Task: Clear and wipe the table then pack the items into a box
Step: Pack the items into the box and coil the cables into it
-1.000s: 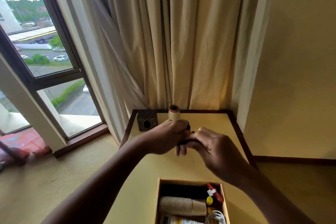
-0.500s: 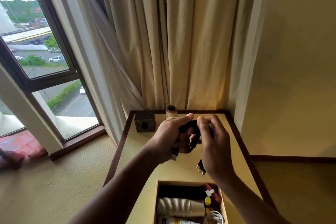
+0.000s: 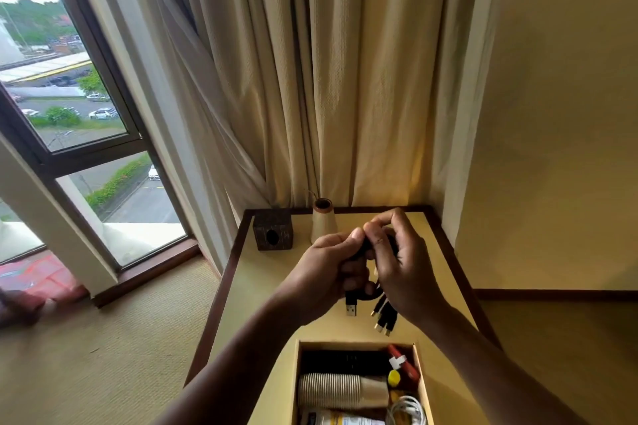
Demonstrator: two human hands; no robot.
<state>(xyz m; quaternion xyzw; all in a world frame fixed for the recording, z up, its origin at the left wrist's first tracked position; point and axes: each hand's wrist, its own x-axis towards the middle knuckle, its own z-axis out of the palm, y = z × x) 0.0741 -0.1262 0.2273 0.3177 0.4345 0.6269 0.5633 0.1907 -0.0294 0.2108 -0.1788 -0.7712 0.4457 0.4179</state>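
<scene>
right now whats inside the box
The box holds a stack of paper cups, a white cable, a red item, a yellow cap and something black behind them. Whatever lies underneath is covered; the near end is cut off.

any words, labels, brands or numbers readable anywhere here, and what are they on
No text here can be read.
Blue and yellow label on the white container in the box: too blurred to read.
The white tag on the red item: no legible marks.
The black cable held by the left hand and right hand: no print visible.
</scene>
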